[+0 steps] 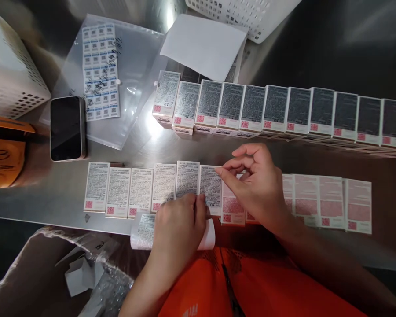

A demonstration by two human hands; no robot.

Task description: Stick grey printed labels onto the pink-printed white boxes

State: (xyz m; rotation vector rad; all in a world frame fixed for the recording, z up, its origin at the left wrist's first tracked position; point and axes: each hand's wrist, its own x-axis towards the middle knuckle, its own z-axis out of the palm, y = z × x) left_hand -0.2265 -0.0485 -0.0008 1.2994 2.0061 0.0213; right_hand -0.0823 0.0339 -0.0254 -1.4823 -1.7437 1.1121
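My left hand [180,220] is closed around a white roll of printed labels [145,231] at the table's front edge. Its thumb side lies against the lower end of a small box bearing a white text label [210,187]. At that label's upper right corner, my right hand [255,180] pinches with thumb and forefinger, its other fingers curled loosely above. White labels with black text also cover several boxes [97,187] to the left in this front row. Boxes to the right [330,200] show pink printing instead; my right hand and forearm partly hide some.
Behind runs a second row of labelled boxes [231,105]. A phone [66,127], a plastic bag [135,88] with a QR sticker sheet [100,70], white paper [204,44] and white baskets [247,15] lie around. An open bin with scraps [79,277] stands below the left edge.
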